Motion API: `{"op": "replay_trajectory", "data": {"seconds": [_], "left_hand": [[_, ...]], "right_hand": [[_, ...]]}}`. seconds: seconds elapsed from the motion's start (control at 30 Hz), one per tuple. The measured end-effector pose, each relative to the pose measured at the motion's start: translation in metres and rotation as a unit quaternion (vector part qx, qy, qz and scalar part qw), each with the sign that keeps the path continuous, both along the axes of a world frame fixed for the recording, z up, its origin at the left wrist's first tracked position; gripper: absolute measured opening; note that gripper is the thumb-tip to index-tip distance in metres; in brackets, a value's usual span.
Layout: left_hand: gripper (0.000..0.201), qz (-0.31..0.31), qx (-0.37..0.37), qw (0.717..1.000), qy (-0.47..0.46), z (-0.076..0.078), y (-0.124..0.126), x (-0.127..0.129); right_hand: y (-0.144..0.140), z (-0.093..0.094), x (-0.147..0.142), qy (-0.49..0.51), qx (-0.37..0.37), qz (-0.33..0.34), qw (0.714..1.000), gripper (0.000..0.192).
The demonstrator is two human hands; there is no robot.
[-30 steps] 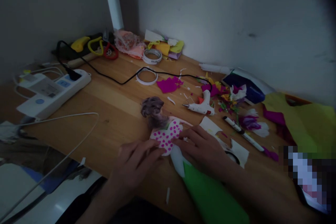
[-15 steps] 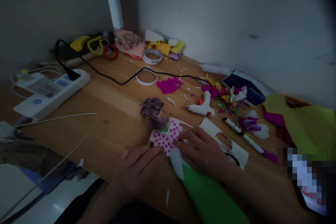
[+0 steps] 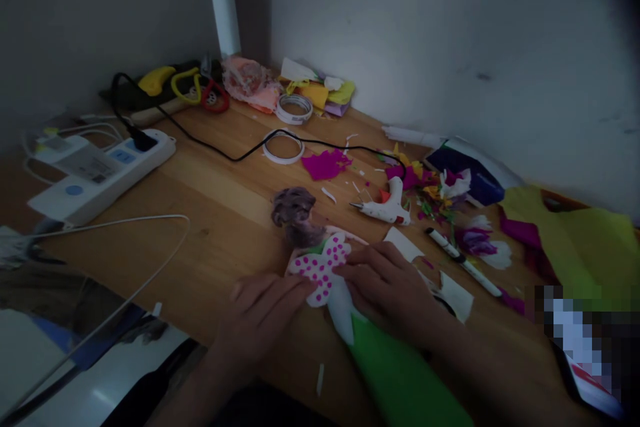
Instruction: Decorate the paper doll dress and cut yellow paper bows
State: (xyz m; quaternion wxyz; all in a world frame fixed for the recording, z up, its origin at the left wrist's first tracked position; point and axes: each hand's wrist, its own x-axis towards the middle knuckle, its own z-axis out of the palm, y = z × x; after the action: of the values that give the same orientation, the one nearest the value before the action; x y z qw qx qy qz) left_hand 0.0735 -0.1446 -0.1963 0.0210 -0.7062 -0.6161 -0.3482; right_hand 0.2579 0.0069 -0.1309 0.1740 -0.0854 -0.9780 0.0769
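A doll (image 3: 303, 233) with greyish-purple hair lies face down on the wooden table, wearing a long skirt of green paper (image 3: 400, 373) with a pale band at its top. Across the doll's back rests a white paper butterfly (image 3: 320, 270) dotted in magenta. My left hand (image 3: 273, 307) has its fingers pressed together on the butterfly's lower left edge. On the opposite side, my right hand (image 3: 385, 280) curls its fingers over the butterfly's right edge. The undersides of both hands and the thumbs are mostly hidden.
Beyond the doll lie a white glue gun (image 3: 387, 203) with a black cord, a magenta paper scrap (image 3: 326, 164) and tape rolls (image 3: 284, 147). A marker (image 3: 463, 260) and a phone (image 3: 587, 380) are at the right. A power strip (image 3: 103, 173) stands left.
The camera view has shifted slightly, so everything sits a little further right. Both hands stay at the butterfly's edges, and the butterfly looks slightly flatter and turned.
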Motion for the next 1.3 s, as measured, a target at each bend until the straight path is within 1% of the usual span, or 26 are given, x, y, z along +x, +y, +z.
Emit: {"op": "replay_trajectory", "data": {"seconds": [0.07,0.17,0.3,0.4,0.5,0.57,0.7,0.8,0.9,0.97,1.07,1.17,1.23,1.3], "left_hand": [[0.032,0.02,0.002,1.0,-0.006,0.0,0.004,-0.002],[0.026,0.015,0.02,1.0,0.001,0.002,0.007,-0.003],[0.026,0.007,0.032,0.999,-0.002,0.005,0.008,-0.002],[0.026,0.016,0.032,0.999,-0.001,0.002,0.007,-0.002],[0.025,0.014,0.033,0.999,0.003,-0.001,0.007,-0.004],[0.026,0.007,0.036,0.999,0.009,-0.002,0.008,-0.004],[0.025,0.011,0.049,0.999,0.005,0.002,0.009,-0.003],[0.025,0.018,0.05,0.999,-0.012,0.006,0.01,-0.001],[0.025,0.022,0.047,0.999,-0.015,0.006,0.009,-0.001],[0.024,0.026,0.046,0.998,-0.018,0.005,0.009,-0.001],[0.023,0.026,0.031,0.999,-0.007,0.006,0.013,-0.002],[0.026,0.004,0.026,0.999,0.04,0.012,0.02,-0.002],[0.031,-0.035,0.034,0.996,0.076,0.015,0.025,-0.002],[0.036,-0.07,0.061,0.991,0.099,0.016,0.028,-0.001]], "right_hand": [[0.001,0.0,-0.002,-0.016,-0.003,-0.005,1.0,0.023],[0.002,-0.003,-0.006,-0.036,0.023,0.005,0.999,0.028],[0.005,-0.008,-0.005,-0.031,0.068,0.027,0.997,0.036],[0.009,-0.011,-0.002,-0.034,0.087,0.045,0.995,0.044],[0.013,-0.012,0.0,-0.059,0.061,0.048,0.995,0.054],[0.015,-0.012,0.0,-0.069,0.038,0.062,0.995,0.057],[0.015,-0.013,-0.001,-0.063,0.006,0.085,0.994,0.056],[0.015,-0.014,-0.003,-0.079,-0.009,0.105,0.991,0.058],[0.015,-0.015,-0.003,-0.094,-0.017,0.121,0.988,0.055],[0.016,-0.014,0.0,-0.081,-0.032,0.101,0.991,0.045],[0.017,-0.015,0.007,-0.028,-0.078,0.021,0.996,0.034],[0.019,-0.021,0.014,0.031,-0.12,-0.054,0.991,0.026],[0.021,-0.026,0.019,0.05,-0.119,-0.07,0.989,0.023],[0.022,-0.029,0.023,0.045,-0.107,-0.059,0.992,0.023]]}}
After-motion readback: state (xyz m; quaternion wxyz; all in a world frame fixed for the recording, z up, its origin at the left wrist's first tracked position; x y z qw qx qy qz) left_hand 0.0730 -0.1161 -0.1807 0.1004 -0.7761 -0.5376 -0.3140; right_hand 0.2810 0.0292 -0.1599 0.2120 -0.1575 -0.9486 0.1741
